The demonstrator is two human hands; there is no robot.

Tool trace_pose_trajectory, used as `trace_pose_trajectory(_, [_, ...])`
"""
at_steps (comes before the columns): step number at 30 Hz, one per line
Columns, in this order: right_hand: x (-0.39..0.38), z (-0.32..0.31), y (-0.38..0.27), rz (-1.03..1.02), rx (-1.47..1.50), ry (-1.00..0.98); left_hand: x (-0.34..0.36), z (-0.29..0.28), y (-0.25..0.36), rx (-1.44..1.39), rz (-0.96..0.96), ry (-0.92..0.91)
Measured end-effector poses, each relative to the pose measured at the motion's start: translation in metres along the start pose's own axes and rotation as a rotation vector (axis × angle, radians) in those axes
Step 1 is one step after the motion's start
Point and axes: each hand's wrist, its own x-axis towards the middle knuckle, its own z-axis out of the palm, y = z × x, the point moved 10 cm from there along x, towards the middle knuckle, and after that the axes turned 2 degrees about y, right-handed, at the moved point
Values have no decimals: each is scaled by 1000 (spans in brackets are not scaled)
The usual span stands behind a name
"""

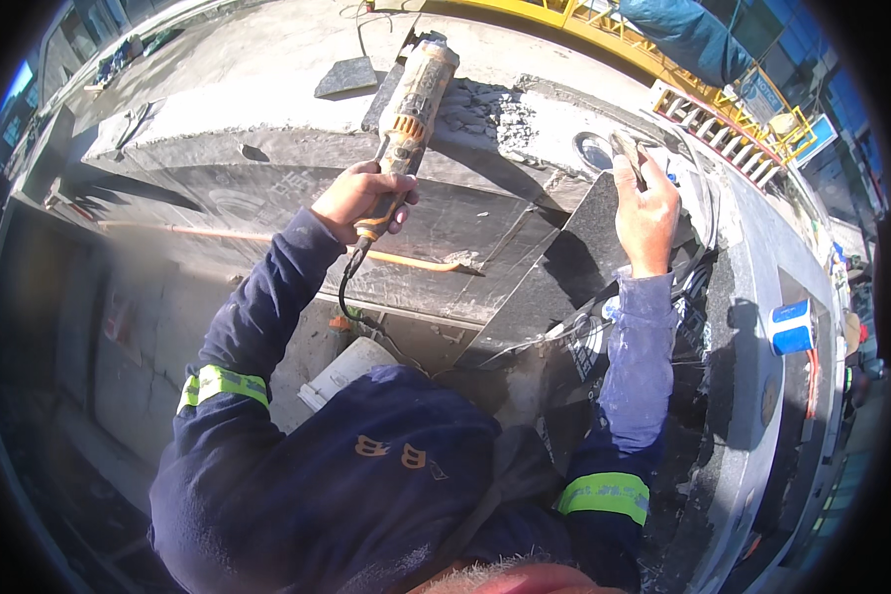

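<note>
My left hand (361,201) grips the handle of a dusty orange angle grinder (412,104), which points up and away over the grey concrete ledge (267,99). Its black cord hangs down from the handle past my chest. My right hand (645,210) is closed on the top edge of a dark stone slab (564,267) that leans tilted against the ledge. A small dusty object sticks up between the fingers of my right hand; what it is I cannot tell. Rubble and broken chips (490,114) lie just beyond the grinder's head.
An orange pipe (267,238) runs along the wall below the ledge. A flat grey tile piece (346,77) rests on the concrete. A blue and white cup (791,327) stands on the right ledge. Yellow scaffolding (703,89) lies beyond. A white block (342,371) sits below.
</note>
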Motion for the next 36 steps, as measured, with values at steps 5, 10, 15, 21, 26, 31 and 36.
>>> trace_pose_trajectory(5, [-7, -16, 2, -1, -27, 50, 0, 0, 0, 1, -2, 1])
trace_pose_trajectory(10, [-15, -23, 10, 62, 24, 30, -4, -1, 3, 77, 3, 73])
trace_pose_trajectory(15, [-28, -30, 22, 162, -1, 8, -3, 10, -2, 7, 22, 117])
trace_pose_trajectory(21, [-37, -53, 25, 204, 45, 89, 4, 10, -9, -108, -21, 45])
trace_pose_trajectory(26, [-49, -60, 32, 367, 450, 171, 1, 7, -11, -99, -38, 35])
trace_pose_trajectory(31, [-61, -49, 41, 530, 883, 147, -2, 4, -10, -16, -15, 28])
trace_pose_trajectory(36, [-68, -50, 46, 558, 757, 122, -6, -9, -16, 4, -7, -3])
